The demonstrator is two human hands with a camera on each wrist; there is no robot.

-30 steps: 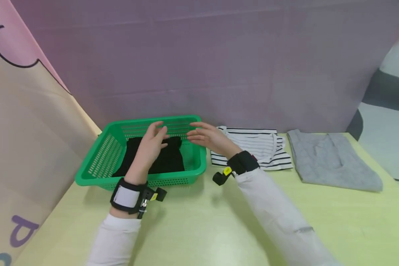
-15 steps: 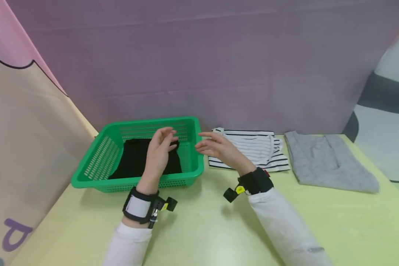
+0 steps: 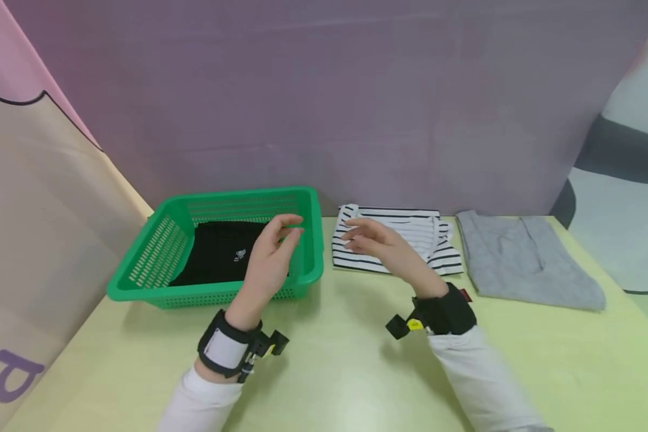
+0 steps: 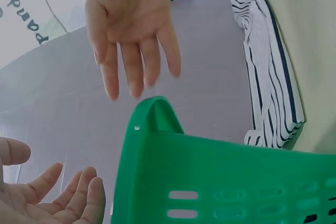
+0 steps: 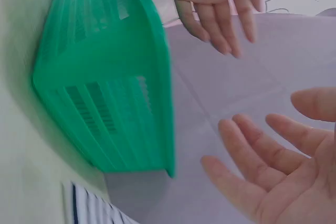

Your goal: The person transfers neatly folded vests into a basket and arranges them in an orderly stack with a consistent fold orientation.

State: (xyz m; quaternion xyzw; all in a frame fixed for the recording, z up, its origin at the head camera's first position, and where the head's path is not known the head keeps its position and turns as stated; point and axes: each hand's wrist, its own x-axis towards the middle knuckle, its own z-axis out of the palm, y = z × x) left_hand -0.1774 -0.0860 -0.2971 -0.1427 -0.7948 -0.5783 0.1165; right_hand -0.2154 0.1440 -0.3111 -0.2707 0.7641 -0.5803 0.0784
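Observation:
My left hand hovers over the near right corner of the green basket, fingers loosely bent and holding nothing. A folded black garment with a small white print lies inside the basket, partly hidden behind that hand. To the right, my right hand is raised in front of the folded black-and-white striped shirt, its fingers relaxed with nothing in them. Both palms face each other; in the right wrist view the right hand shows spread fingers beside the basket's wall.
A folded grey garment lies right of the striped shirt, near the table's right edge. The pale yellow table meets a purple-grey cloth backdrop behind. A printed cloth hangs along the left side.
Both hands have moved right and away from above the basket's inside, the right one farther, so the gap between them has widened. More of the black garment shows, including its print.

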